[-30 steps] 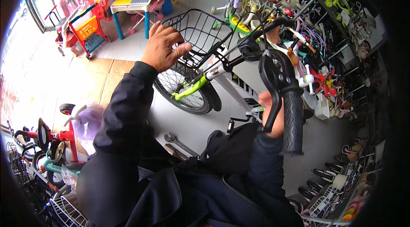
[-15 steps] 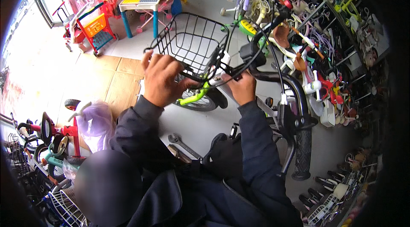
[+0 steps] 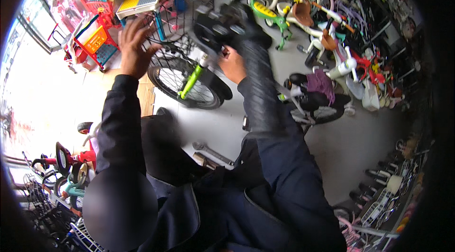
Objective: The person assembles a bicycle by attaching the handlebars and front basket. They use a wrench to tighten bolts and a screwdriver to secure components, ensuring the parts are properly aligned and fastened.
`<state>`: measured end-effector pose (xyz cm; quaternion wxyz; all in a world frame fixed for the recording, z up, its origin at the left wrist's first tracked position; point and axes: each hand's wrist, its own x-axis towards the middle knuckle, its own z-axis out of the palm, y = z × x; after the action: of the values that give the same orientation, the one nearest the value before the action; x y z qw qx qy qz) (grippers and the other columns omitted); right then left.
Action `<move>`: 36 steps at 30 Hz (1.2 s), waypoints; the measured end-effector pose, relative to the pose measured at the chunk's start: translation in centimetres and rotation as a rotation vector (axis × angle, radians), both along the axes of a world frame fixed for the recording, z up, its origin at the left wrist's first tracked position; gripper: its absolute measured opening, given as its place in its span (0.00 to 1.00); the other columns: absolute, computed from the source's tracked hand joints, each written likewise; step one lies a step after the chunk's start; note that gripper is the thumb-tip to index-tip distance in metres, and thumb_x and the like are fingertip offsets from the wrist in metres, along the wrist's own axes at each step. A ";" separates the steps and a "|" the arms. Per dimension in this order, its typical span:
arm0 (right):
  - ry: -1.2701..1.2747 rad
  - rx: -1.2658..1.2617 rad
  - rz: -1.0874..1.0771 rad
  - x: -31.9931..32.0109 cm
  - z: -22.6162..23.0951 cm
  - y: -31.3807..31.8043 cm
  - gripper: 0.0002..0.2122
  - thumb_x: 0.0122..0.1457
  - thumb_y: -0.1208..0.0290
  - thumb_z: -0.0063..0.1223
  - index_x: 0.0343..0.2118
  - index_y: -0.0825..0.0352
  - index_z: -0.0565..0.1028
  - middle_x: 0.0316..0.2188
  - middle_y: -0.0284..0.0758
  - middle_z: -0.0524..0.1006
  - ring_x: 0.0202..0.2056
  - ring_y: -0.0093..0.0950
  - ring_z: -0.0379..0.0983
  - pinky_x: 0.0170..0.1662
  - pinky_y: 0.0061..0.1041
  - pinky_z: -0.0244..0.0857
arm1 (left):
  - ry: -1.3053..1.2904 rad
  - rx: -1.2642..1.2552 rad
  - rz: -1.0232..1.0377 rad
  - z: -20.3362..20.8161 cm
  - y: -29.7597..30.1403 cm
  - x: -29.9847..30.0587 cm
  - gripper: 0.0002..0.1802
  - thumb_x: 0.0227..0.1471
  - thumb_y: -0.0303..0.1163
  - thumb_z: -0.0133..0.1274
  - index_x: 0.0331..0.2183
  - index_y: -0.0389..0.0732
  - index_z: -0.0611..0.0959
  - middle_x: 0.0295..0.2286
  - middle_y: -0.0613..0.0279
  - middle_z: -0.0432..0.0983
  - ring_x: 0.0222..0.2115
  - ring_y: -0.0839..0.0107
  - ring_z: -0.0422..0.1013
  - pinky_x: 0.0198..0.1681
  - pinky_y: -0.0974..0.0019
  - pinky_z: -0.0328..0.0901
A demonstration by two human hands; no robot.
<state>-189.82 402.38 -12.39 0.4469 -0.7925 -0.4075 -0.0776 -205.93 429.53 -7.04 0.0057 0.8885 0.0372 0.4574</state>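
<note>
A bicycle with a lime green fork (image 3: 192, 82) and a black-tyred front wheel (image 3: 161, 83) stands in front of me. Over the wheel sits a black wire basket (image 3: 173, 45), partly blurred. My left hand (image 3: 134, 53) is raised at the basket's left side, open with fingers apart. My right hand (image 3: 233, 65) is closed just below the blurred black handlebar middle (image 3: 220, 27); what its fingers hold is hidden. A black ribbed handlebar grip (image 3: 259, 86) points back toward me, above my right forearm.
On the floor between my legs lies a wrench (image 3: 213, 152). A small bike with a purple cloth (image 3: 320, 86) stands at right, before racks of children's bikes. Toy shopping cart (image 3: 97, 38) and play table (image 3: 140, 3) are at far left; a red ride-on (image 3: 71, 158) is lower left.
The handlebar has swung round, its grip moving from the right to the middle. The basket and wheel have shifted left. My left hand has moved left and up, its fingers now spread.
</note>
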 end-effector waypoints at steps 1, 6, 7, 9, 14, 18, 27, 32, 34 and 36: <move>0.027 0.127 0.033 -0.9 -0.9 -0.7 0.14 0.52 0.68 0.64 0.40 0.69 0.77 0.33 0.42 0.77 0.32 0.35 0.75 0.38 0.34 0.69 | -0.084 -0.043 0.079 -0.2 0.3 -0.1 0.29 0.43 0.43 0.68 0.48 0.47 0.79 0.55 0.52 0.69 0.56 0.50 0.64 0.61 0.45 0.51; 0.221 -0.052 0.120 -8.4 -11.4 -3.0 0.10 0.56 0.62 0.57 0.29 0.65 0.76 0.24 0.44 0.76 0.27 0.45 0.75 0.32 0.43 0.69 | -0.257 -0.743 -0.160 -1.4 -4.6 -1.0 0.23 0.52 0.29 0.62 0.49 0.37 0.78 0.46 0.47 0.77 0.48 0.54 0.73 0.54 0.57 0.64; 0.270 -0.247 0.211 -9.5 -14.5 -2.9 0.12 0.54 0.61 0.56 0.26 0.67 0.77 0.23 0.48 0.77 0.28 0.48 0.75 0.34 0.45 0.69 | -0.177 -0.327 -0.038 -2.0 -6.8 -0.7 0.19 0.53 0.26 0.59 0.48 0.35 0.80 0.45 0.48 0.77 0.47 0.59 0.75 0.53 0.60 0.66; 0.434 -0.672 0.399 -11.3 -20.8 -4.0 0.16 0.48 0.57 0.58 0.25 0.68 0.79 0.23 0.49 0.78 0.28 0.47 0.77 0.36 0.44 0.71 | -0.117 -0.592 -0.289 -2.1 -9.5 1.5 0.22 0.56 0.25 0.57 0.52 0.35 0.75 0.48 0.53 0.76 0.50 0.67 0.72 0.56 0.62 0.63; 0.536 -1.189 0.477 -13.8 -32.1 -8.2 0.14 0.51 0.64 0.56 0.37 0.65 0.83 0.39 0.45 0.81 0.42 0.44 0.79 0.47 0.41 0.73 | 0.069 -0.802 -0.404 -1.2 -9.1 9.2 0.21 0.59 0.31 0.57 0.50 0.32 0.71 0.42 0.55 0.75 0.43 0.68 0.70 0.49 0.66 0.64; 0.703 -1.316 0.347 -14.4 -36.7 -11.7 0.12 0.54 0.67 0.55 0.38 0.64 0.83 0.39 0.43 0.82 0.43 0.42 0.79 0.45 0.41 0.74 | 0.010 -0.813 -0.308 -2.4 -7.6 10.6 0.15 0.65 0.32 0.47 0.50 0.35 0.75 0.43 0.62 0.77 0.41 0.79 0.68 0.47 0.72 0.62; 0.419 -1.100 0.331 -18.6 -44.8 -11.9 0.11 0.61 0.67 0.43 0.36 0.65 0.78 0.35 0.44 0.80 0.36 0.42 0.80 0.34 0.42 0.73 | -0.174 -0.810 -0.201 -3.6 -8.7 11.3 0.22 0.64 0.30 0.46 0.57 0.31 0.71 0.48 0.44 0.76 0.50 0.58 0.73 0.56 0.56 0.64; 0.437 -1.023 0.248 -21.1 -46.4 -12.1 0.11 0.62 0.66 0.42 0.34 0.64 0.76 0.32 0.41 0.79 0.35 0.41 0.79 0.38 0.46 0.70 | -0.307 -1.014 -0.316 -4.1 -9.5 11.1 0.23 0.62 0.28 0.49 0.56 0.32 0.72 0.47 0.41 0.77 0.49 0.53 0.74 0.56 0.51 0.65; 0.385 -1.101 0.253 -21.8 -46.8 -12.1 0.11 0.62 0.66 0.41 0.35 0.63 0.76 0.32 0.41 0.79 0.37 0.40 0.78 0.39 0.48 0.68 | -0.298 -1.068 -0.365 -4.3 -9.5 10.8 0.25 0.65 0.31 0.45 0.59 0.29 0.67 0.48 0.38 0.75 0.50 0.52 0.73 0.59 0.53 0.63; 0.344 -1.117 0.241 -21.9 -47.0 -12.1 0.11 0.63 0.66 0.40 0.38 0.60 0.76 0.36 0.41 0.79 0.40 0.40 0.78 0.43 0.49 0.67 | -0.395 -1.293 -0.510 -4.4 -9.5 10.7 0.25 0.66 0.30 0.43 0.60 0.27 0.65 0.49 0.38 0.74 0.50 0.52 0.73 0.60 0.53 0.62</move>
<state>-211.70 390.31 -59.40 0.0279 -0.8570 -0.3955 0.3292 -195.21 420.04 -11.42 0.6434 0.5892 0.0901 0.4804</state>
